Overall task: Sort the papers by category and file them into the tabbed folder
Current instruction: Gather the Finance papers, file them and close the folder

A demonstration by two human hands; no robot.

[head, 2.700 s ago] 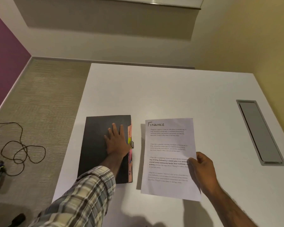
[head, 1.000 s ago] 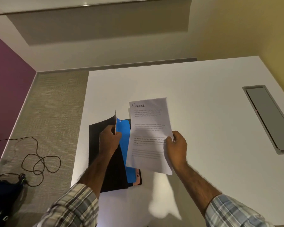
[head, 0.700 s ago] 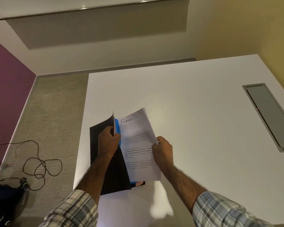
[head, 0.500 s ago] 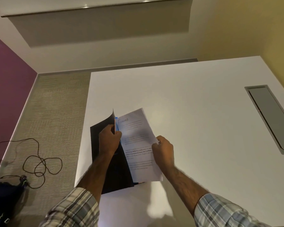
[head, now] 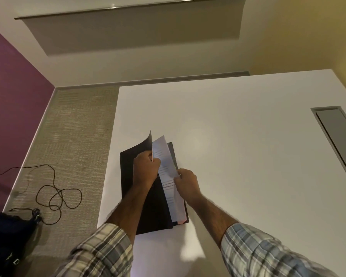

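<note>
Watching the head feed remotely, so here's what I've got. The black folder (head: 128,176) lies on the white tabletop (head: 248,156), and I'll place everything off that folder.

Its front cover (head: 145,143) is peeled up and curling, with the free right edge lifted off the rest of the folder. The left hand (head: 145,168) has its fingers curled round that free edge and holds the cover up.

The paper (head: 165,156), a white printed sheet, sits in the gap under the raised cover. It lies slanted over the inside of the folder. Its top end reaches a little past the folder's far edge, and its bottom end comes close to the folder's near right corner. I can see lines of text on it but can't read them.

The right hand (head: 186,184) is at the folder's right edge, fingertips pinching the sheet's right side about halfway down. A bit of pink tab (head: 181,221) peeks out at the folder's near right corner. Both arms are in plaid sleeves (head: 258,250).

Well to the right of the folder there's a grey inset panel (head: 337,140) in the tabletop. Left of the folder, down on the carpeted floor (head: 72,126), a dark cable (head: 56,193) lies in loops. A dark bag (head: 8,236) sits just beyond it.
</note>
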